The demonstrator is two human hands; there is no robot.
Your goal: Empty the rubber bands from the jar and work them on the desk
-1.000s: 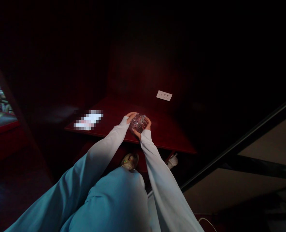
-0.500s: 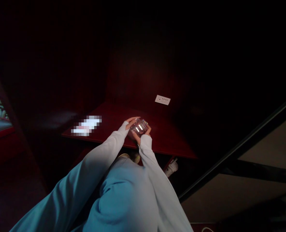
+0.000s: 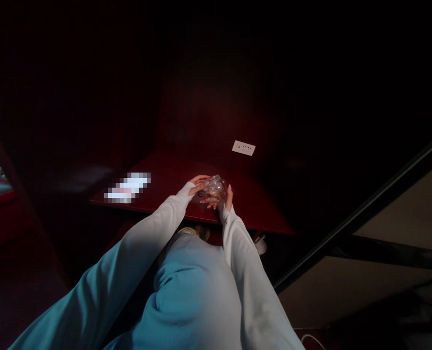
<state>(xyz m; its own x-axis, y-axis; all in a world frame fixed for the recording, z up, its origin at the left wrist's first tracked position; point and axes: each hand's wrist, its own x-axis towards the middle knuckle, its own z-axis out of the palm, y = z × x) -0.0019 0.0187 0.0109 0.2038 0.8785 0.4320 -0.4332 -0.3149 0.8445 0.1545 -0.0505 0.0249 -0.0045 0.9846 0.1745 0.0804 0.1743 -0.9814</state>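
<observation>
A clear, see-through rounded jar [image 3: 216, 188], plastic or glass, is held between my two hands above the front part of the dark red desk [image 3: 172, 170]. My right hand [image 3: 227, 197] cups it from below and from the right, thumb up along its side, its fingers showing under and through the clear wall. On the other side, my left hand [image 3: 199, 184] rests its fingers against the jar's left edge. The jar lies tilted, its narrower end pointing up and away. Whether anything is inside cannot be made out.
A white socket plate [image 3: 243, 148] is fixed to the dark back panel. At the desk's left lies a bright, pixelated flat item [image 3: 128, 187]. Below the desk edge a whitish object [image 3: 260, 245] shows partly. A dark slanted bar [image 3: 321, 248] runs along the right.
My right hand has turned palm up under the jar and moved slightly right. The jar has been rotated, its shiny face turned away. The view has shifted a little.
</observation>
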